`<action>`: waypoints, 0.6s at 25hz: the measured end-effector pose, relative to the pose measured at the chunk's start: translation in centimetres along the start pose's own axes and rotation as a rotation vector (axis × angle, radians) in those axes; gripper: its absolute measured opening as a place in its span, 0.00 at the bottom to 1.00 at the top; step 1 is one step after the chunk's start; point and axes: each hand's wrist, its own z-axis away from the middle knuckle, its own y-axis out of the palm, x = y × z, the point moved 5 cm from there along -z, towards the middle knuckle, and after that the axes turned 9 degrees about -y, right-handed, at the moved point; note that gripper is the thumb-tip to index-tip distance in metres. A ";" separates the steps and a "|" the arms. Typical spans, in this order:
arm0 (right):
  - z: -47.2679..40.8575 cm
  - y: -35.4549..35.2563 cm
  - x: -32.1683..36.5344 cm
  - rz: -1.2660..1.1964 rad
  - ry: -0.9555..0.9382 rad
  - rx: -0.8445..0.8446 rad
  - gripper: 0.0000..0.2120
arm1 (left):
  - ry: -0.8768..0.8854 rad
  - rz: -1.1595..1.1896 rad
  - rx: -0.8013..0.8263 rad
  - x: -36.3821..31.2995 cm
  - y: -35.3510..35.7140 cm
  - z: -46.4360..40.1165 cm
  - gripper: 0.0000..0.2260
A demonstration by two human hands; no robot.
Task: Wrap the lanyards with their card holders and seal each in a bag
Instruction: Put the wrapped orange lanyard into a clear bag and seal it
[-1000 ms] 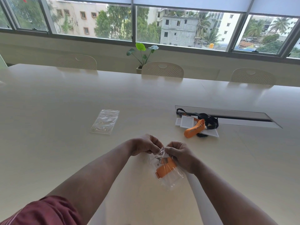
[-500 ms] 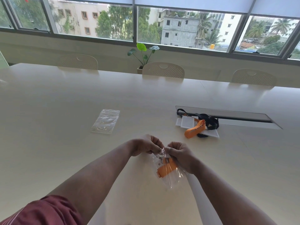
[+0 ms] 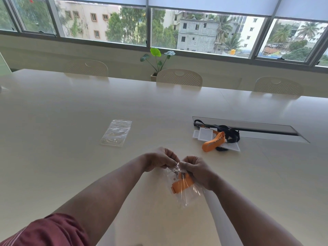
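Both hands (image 3: 179,164) pinch the top of a clear bag (image 3: 184,190) (orange lanyard (image 3: 182,184) inside).

One head-worn view — forward and down, close over the table (image 3: 71,174).

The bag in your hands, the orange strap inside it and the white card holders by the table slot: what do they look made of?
Bag: thin clear plastic film, glossy; it crinkles and the contents show through. Both the left hand and the right hand pinch its top edge.
Orange strap: flat woven fabric by its matte look, probably polyester.
White card holders: seemingly rigid plastic, flat with framed edges; too small to be sure.
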 end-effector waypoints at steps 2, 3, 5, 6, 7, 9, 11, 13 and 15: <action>0.1 -0.1 0.1 -0.031 0.007 0.009 0.06 | 0.006 0.019 -0.003 0.0 0.0 0.0 0.10; 0.1 -0.1 0.1 -0.050 0.012 0.017 0.06 | 0.008 0.030 -0.008 0.1 0.0 0.0 0.10; 0.1 0.0 0.2 -0.075 0.016 0.036 0.08 | 0.013 0.052 -0.014 0.1 -0.1 0.0 0.09; 0.2 0.0 0.2 -0.065 0.018 0.037 0.09 | 0.016 0.065 -0.011 0.2 -0.1 0.0 0.09; 0.2 0.0 0.3 -0.044 0.019 0.034 0.11 | 0.018 0.078 -0.006 0.2 -0.1 0.0 0.10; 0.2 0.0 0.4 -0.009 0.025 0.036 0.12 | 0.022 0.094 0.004 0.3 -0.2 0.0 0.10; 0.2 0.0 0.6 -0.002 0.034 0.042 0.11 | 0.023 0.100 0.004 0.4 -0.2 0.0 0.10; 0.1 -0.1 0.6 0.004 0.039 0.035 0.09 | 0.025 0.102 0.001 0.4 -0.2 0.0 0.10; 0.0 0.0 0.5 -0.007 0.034 0.022 0.07 | 0.031 0.104 0.001 0.4 -0.2 0.0 0.10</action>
